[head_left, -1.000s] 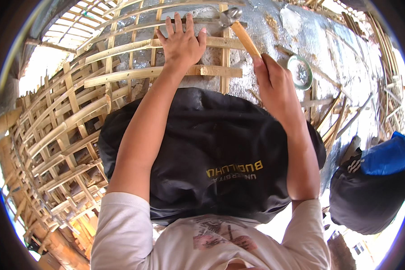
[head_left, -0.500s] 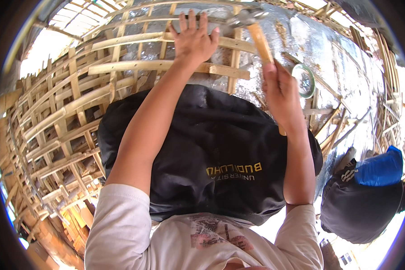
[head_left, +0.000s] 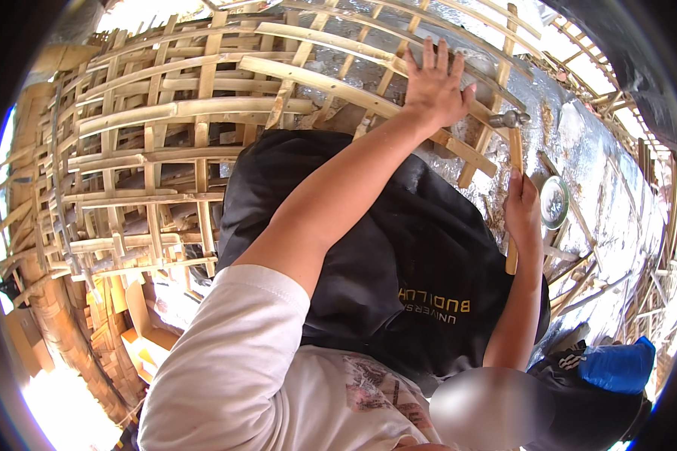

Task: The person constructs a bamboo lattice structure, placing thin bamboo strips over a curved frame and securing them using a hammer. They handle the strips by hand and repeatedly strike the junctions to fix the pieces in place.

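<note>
My right hand [head_left: 522,207] is wrapped round the wooden handle of a hammer [head_left: 516,146], whose metal head is raised beside the end of a bamboo lattice [head_left: 338,89]. My left hand [head_left: 436,86] lies flat with its fingers spread on the lattice's slats, holding nothing. The hammer head is close to the right of that hand, near a slat end; whether it touches the slat I cannot tell. Black cloth [head_left: 338,248] with yellow and white lettering covers the area between my arms and below the lattice.
Beside my right hand a round green-rimmed container [head_left: 554,203] sits on a silvery sheet [head_left: 602,173]. Loose bamboo strips [head_left: 579,278] lie at the right. A blue bag [head_left: 617,364] rests on dark cloth at the lower right. More stacked lattice [head_left: 128,150] fills the left, near a cardboard box [head_left: 144,331].
The view has swung, so the lattice appears tilted and both hands lie farther right. The hammer head, blurred before, now shows sharply and lower, nearer the slats. My left hand stays spread on the lattice.
</note>
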{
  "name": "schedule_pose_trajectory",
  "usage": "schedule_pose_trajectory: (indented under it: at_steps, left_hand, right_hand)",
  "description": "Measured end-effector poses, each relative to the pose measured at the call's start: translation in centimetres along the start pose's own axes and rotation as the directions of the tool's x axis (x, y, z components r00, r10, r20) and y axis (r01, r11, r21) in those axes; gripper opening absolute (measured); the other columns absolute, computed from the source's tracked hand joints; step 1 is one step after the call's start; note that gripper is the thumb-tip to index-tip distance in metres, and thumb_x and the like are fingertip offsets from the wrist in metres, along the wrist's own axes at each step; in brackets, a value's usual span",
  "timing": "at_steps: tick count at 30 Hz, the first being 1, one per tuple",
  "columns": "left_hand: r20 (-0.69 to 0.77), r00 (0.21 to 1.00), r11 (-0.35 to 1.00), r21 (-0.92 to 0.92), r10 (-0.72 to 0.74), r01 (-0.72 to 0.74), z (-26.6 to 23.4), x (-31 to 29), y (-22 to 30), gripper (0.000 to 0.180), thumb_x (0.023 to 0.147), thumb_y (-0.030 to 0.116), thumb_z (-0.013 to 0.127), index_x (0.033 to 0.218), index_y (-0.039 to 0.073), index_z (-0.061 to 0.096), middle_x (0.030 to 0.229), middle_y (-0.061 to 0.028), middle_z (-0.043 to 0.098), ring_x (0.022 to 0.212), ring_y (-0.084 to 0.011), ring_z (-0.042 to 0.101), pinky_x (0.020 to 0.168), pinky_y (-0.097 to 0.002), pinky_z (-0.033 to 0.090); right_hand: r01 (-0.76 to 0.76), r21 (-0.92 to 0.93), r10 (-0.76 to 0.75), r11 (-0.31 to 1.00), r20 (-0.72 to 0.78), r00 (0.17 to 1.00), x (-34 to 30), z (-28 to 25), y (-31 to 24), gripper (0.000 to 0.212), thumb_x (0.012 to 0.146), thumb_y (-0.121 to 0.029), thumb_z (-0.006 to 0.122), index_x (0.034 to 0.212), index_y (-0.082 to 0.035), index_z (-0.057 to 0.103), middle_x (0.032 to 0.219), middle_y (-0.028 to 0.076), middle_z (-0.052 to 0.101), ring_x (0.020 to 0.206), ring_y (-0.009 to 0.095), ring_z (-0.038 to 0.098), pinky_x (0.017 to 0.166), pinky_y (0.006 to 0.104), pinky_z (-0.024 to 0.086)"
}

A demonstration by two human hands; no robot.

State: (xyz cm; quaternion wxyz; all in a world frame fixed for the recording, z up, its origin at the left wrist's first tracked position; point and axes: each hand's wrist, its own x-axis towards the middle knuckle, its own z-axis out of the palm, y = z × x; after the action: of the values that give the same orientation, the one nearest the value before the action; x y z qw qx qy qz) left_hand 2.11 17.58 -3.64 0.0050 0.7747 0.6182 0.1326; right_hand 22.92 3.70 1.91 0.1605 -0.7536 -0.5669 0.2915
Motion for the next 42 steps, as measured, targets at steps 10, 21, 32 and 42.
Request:
schedule_pose_trajectory:
  at_steps: [10, 21, 32, 42]
  left_hand:
    - [-0.027, 0.999, 1.000, -0.017, -0.023, 0.023, 0.3, 0.0, -0.3, 0.068, 0.100, 0.053, 0.030, 0.154, 0.012, 0.033, 0.161, -0.0194, 0.024, 0.150, -0.0405, 0.017, 0.117, -0.0656, 0.014]
    - [-0.011, 0.999, 0.999, -0.020, -0.041, 0.041, 0.1, 0.1, 0.3, 0.068, 0.100, 0.053, 0.032, 0.154, 0.012, 0.034, 0.161, -0.0180, 0.025, 0.151, -0.0389, 0.017, 0.118, -0.0633, 0.017]
    - [0.014, 0.998, 0.996, -0.065, -0.054, 0.055, -0.3, -0.1, 0.6, 0.068, 0.100, 0.052, 0.032, 0.155, 0.012, 0.033, 0.162, -0.0180, 0.023, 0.151, -0.0386, 0.014, 0.119, -0.0617, 0.016]
    - [0.028, 0.998, 0.997, -0.057, -0.057, 0.058, -0.2, -0.2, 0.5, 0.067, 0.100, 0.052, 0.031, 0.155, 0.012, 0.033, 0.162, -0.0181, 0.022, 0.151, -0.0388, 0.014, 0.119, -0.0617, 0.016]
  right_hand:
    - [0.208, -0.124, -0.229, 0.970, -0.191, 0.955, -1.2, 1.3, -1.2, 0.034, 0.105, -0.026, 0.046, 0.097, 0.003, 0.061, 0.073, 0.027, 0.062, 0.071, 0.049, 0.062, 0.061, 0.0506, 0.045]
    - [0.239, -0.175, -0.282, 0.955, -0.291, 0.914, -2.1, 1.0, -4.0, 0.029, 0.105, -0.021, 0.045, 0.093, 0.003, 0.057, 0.064, 0.023, 0.059, 0.057, 0.040, 0.062, 0.052, 0.0468, 0.042]
    - [0.098, -0.219, -0.129, 0.971, -0.133, 0.983, -0.5, 0.8, -1.6, 0.040, 0.106, -0.031, 0.040, 0.105, 0.004, 0.059, 0.088, 0.033, 0.063, 0.086, 0.053, 0.060, 0.072, 0.0554, 0.044]
    - [0.093, -0.189, -0.114, 0.977, -0.102, 0.988, -0.2, 0.8, -1.3, 0.040, 0.106, -0.031, 0.041, 0.107, 0.005, 0.060, 0.088, 0.034, 0.063, 0.088, 0.053, 0.059, 0.073, 0.0539, 0.044]
